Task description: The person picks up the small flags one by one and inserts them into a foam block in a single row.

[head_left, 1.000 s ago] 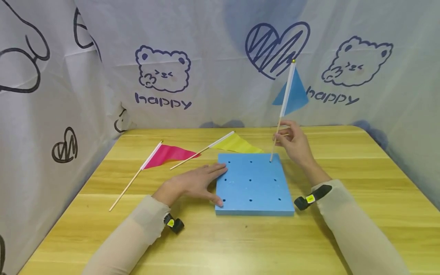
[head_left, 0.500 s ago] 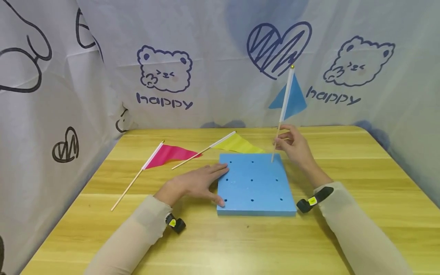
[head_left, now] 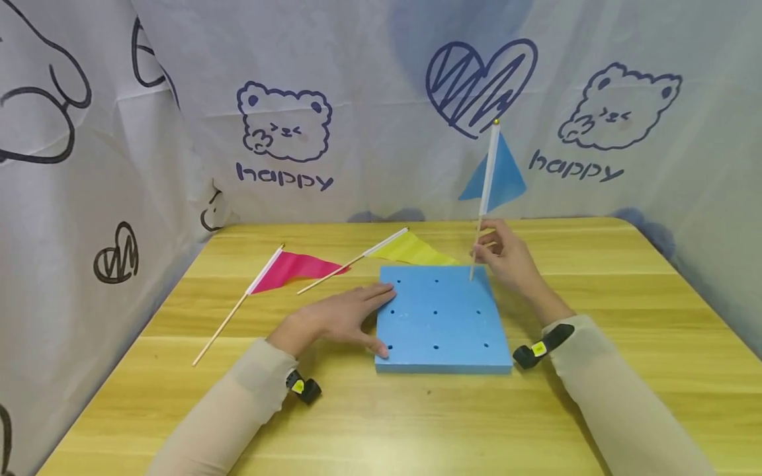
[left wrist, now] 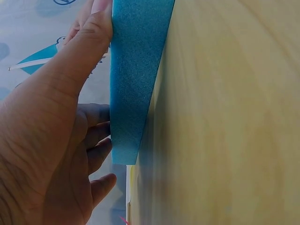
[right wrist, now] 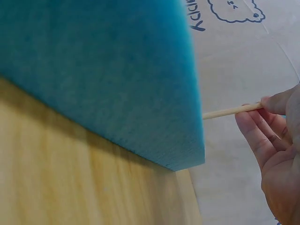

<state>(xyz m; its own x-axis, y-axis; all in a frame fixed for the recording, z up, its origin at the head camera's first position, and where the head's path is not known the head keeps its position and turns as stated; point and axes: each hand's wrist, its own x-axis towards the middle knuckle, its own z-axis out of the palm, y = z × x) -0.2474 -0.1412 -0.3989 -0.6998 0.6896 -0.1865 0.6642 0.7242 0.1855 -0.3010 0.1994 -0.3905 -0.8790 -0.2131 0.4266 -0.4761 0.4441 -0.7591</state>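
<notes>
A blue foam board with rows of small holes lies on the table. My right hand pinches the wooden stick of a blue pennant flag between thumb and fingertips. The stick's lower end meets the board at its far right corner hole, and the flag stands nearly upright, leaning slightly right. My left hand rests on the board's left edge, fingers and thumb spread and fairly straight. In the left wrist view, its fingertips touch the top face of the board.
A pink pennant flag lies on the wooden table to the left. A yellow pennant flag lies just behind the board. A white cloth with bear and heart drawings hangs behind the table.
The blue flag has come down a little and turned closer to upright, with its top moving left. My right hand has lowered slightly with it. The left hand stays on the board.
</notes>
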